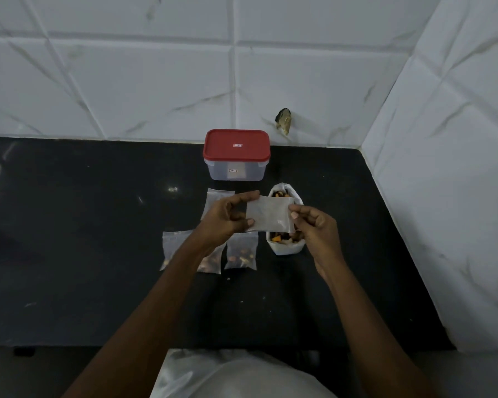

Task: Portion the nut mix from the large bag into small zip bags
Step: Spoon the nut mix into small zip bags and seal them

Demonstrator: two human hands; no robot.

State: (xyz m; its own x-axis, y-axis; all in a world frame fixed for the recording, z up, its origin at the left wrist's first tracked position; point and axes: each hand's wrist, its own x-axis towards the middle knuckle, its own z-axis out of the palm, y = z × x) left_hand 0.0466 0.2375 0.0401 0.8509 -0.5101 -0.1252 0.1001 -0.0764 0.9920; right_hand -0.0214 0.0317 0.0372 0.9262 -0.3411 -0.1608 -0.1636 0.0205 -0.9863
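Zip bag (268, 214) (empty) hovers over large bag (285, 246), edges pinched by left hand (224, 218) and right hand (318, 226).

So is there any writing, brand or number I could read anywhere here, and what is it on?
On the red lid, a white label: too small to read.
On the clear container, a sticker: blurred, unreadable.
On the held zip bag, the filled zip bags and the large bag: no writing visible.
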